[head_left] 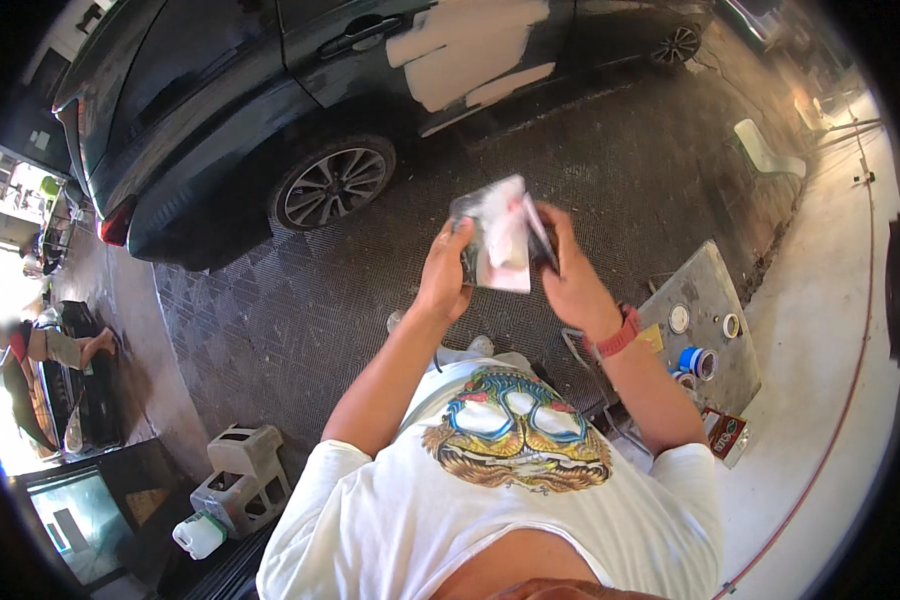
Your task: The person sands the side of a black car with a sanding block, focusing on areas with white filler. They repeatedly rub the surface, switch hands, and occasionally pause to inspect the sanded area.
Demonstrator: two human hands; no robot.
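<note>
White printed shirt [515, 480] fills my near view; past it, 2 hands work at a blurred pale packet [505, 235].
From my remote seat, I judge the step in hand to be handling or opening this packet, and I think the next move calls for a firm left hold while the right side is worked. The packet sits between the hands, held up off the floor mat [240, 310]: the left hand [443, 272] is clamped on its left edge, thumb on top, and the right hand [575, 275] grips a dark flat piece [543, 235] against its right side. I cannot tell whether that piece is a flap or a 2nd item. Beyond them stands a dark car [210, 130].
</note>
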